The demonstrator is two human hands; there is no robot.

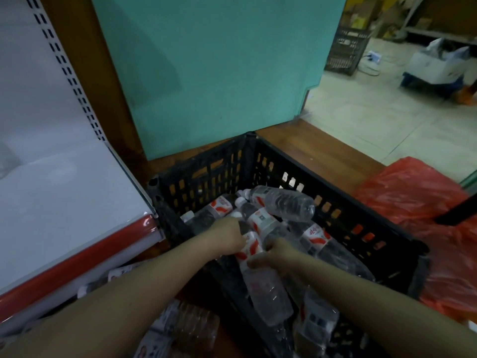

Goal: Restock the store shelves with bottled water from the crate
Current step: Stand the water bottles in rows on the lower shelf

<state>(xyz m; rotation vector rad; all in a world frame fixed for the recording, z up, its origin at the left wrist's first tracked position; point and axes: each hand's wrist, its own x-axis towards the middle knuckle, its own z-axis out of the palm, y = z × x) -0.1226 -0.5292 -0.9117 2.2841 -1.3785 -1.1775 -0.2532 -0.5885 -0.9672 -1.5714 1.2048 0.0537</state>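
A black plastic crate (335,202) sits on the wooden floor and holds several clear water bottles with red-and-white labels. Both my hands reach into it. My left hand (229,237) grips the upper part of one bottle (263,285) that lies lengthwise in the crate. My right hand (271,255) curls round the same bottle at its label. Another bottle (284,202) lies across the top of the pile at the back. The white store shelf (64,189) with a red front strip is to the left.
More bottles (180,329) lie below the shelf beside the crate's near left side. A teal panel (219,73) stands behind the crate. A red plastic bag (426,215) lies to the right. A second black crate (346,50) and boxes stand far off on the tiled floor.
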